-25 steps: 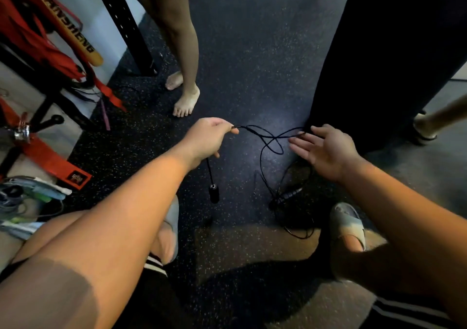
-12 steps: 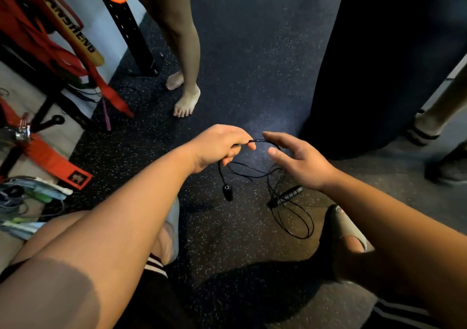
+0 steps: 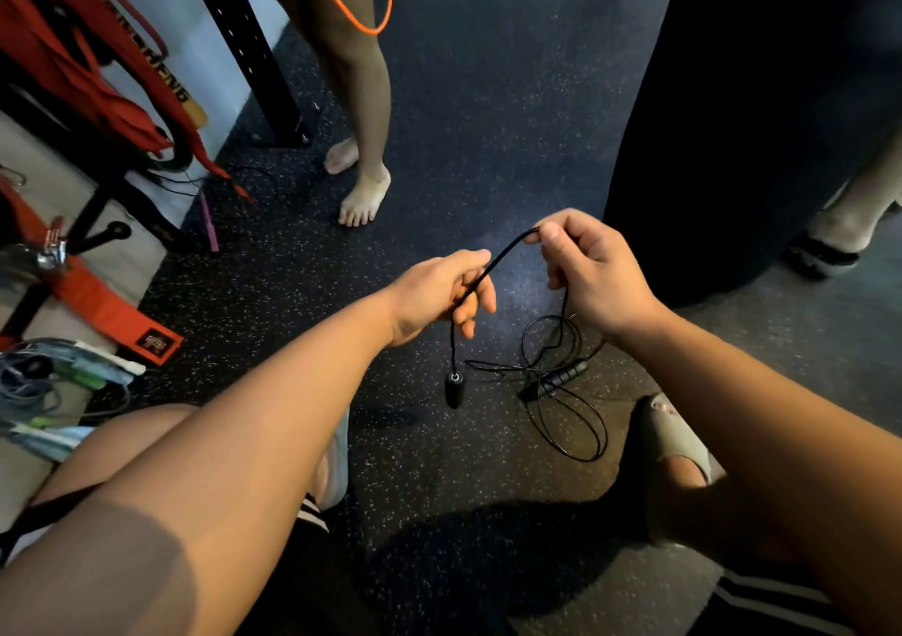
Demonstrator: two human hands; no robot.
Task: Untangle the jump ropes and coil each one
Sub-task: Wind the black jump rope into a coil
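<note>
A thin black jump rope (image 3: 507,251) runs between my two hands above the dark speckled floor. My left hand (image 3: 439,294) grips the cord, and one black handle (image 3: 454,389) dangles below it. My right hand (image 3: 590,274) pinches the cord higher up between thumb and fingers. From there the cord drops to a loose tangle of loops (image 3: 568,406) on the floor, where the second black handle (image 3: 561,379) lies.
A barefoot person (image 3: 363,196) stands ahead holding an orange rope (image 3: 371,25). A large black bag (image 3: 732,123) rises at right, with another person's foot (image 3: 830,240) beside it. Red straps (image 3: 88,93) and more ropes (image 3: 53,386) lie at left. My sandalled feet (image 3: 678,445) flank the tangle.
My right hand closed from open fingers into a pinch on the cord and rose. My left hand lifted slightly. An orange rope swung further into view at the top.
</note>
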